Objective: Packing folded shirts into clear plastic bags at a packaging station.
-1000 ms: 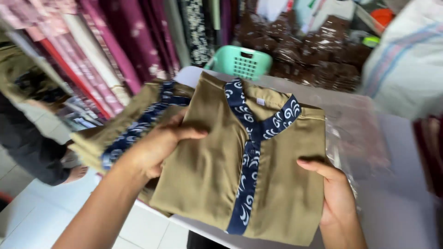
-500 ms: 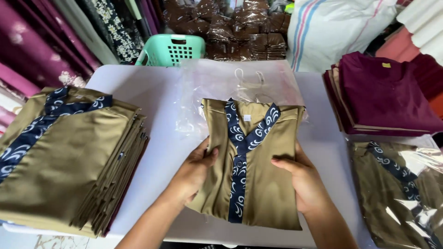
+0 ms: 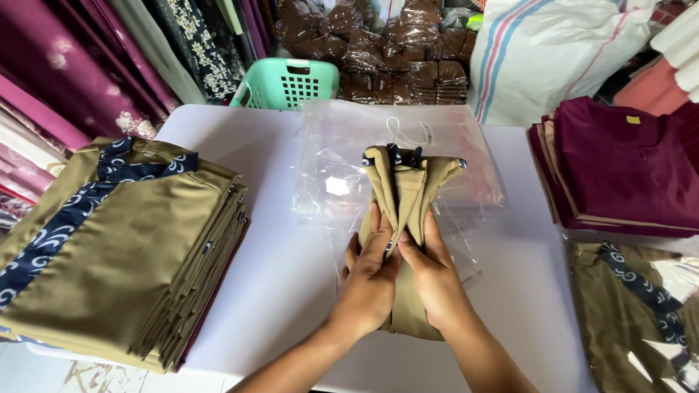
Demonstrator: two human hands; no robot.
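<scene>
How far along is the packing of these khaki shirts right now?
Done: one bagged shirt lies at right. In hand: left hand and right hand press a folded shirt on the clear bags. Left: the unbagged stack.

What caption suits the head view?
Both hands, left and right, press a folded khaki shirt over clear plastic bags.
</scene>
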